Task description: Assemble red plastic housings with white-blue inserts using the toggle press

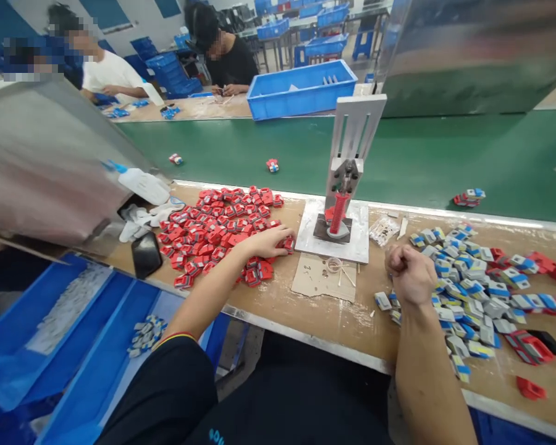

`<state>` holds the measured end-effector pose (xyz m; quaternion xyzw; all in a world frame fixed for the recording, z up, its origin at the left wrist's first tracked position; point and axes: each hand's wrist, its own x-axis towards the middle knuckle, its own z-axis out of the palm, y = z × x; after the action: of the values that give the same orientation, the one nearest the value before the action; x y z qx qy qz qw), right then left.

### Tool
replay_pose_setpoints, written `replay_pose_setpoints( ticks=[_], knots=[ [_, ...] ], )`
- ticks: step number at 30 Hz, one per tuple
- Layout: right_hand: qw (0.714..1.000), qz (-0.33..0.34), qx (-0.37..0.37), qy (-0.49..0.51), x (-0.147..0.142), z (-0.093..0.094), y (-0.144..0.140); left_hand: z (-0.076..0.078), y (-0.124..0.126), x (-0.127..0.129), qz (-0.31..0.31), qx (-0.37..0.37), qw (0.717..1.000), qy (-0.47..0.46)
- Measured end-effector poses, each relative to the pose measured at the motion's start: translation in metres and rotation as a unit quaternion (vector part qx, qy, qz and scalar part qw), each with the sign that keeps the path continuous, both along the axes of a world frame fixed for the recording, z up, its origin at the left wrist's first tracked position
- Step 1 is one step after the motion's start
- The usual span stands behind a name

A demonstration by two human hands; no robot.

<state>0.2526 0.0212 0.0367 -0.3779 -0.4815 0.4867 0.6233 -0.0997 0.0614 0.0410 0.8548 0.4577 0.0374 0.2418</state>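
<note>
Across the far side, from left to right, a long green belt point(222, 145), carrying a few small red-and-white pieces point(272, 165), well apart from one another. Alongside on the near side, a brown bench point(324, 321), with white scuffs. Beyond the belt, far and right of centre, a blue crate point(301, 104). On the bench at left, a broad heap of red pieces point(213, 238), long axes at many angles, some upright, some tipped over; one red piece point(288, 245) at its right edge, too covered to tell its long axis or pointing direction. At right, a heap of pale grey blocks point(467, 290) with blue and yellow patches, equally jumbled. Between the heaps, an upright metal stand point(359, 123) on a white plate point(359, 241), with a red handle point(339, 210) near vertical, low end toward the plate.

Left hand point(272, 241) palm down, fingers bent and close together, tips on the red piece; cannot tell whether gripped or only touched. Right hand point(411, 272) curled tight into a fist, just beside the left edge of the pale heap; cannot tell what, if anything, inside.

Smallest, the red piece: directly at the left fingertips, just left of the white plate, well apart from the right hand.
</note>
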Motion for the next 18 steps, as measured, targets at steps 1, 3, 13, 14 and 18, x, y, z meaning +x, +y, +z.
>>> replay_pose_setpoints(
  ticks=[1, 3, 13, 14, 18],
  knots=[
    [1.0, -0.005, -0.002, -0.031, -0.001, 0.001, -0.001, -0.001, -0.002, 0.0, 0.005, 0.001, 1.0, -0.005],
    [0.991, -0.005, 0.01, -0.13, -0.003, 0.003, -0.003, -0.001, -0.005, 0.0, 0.016, 0.017, 1.0, -0.001],
    [0.856, 0.092, 0.114, -0.496, -0.006, -0.009, -0.006, -0.003, -0.033, 0.015, 0.211, 0.107, 0.857, -0.457],
    [0.851, 0.101, 0.117, -0.503, -0.007, -0.012, -0.005, -0.005, -0.036, 0.024, 0.217, 0.066, 0.83, -0.509],
    [0.848, 0.097, 0.147, -0.5, -0.015, -0.022, -0.002, -0.022, -0.039, 0.063, 0.227, -0.052, 0.793, -0.563]
  ],
)
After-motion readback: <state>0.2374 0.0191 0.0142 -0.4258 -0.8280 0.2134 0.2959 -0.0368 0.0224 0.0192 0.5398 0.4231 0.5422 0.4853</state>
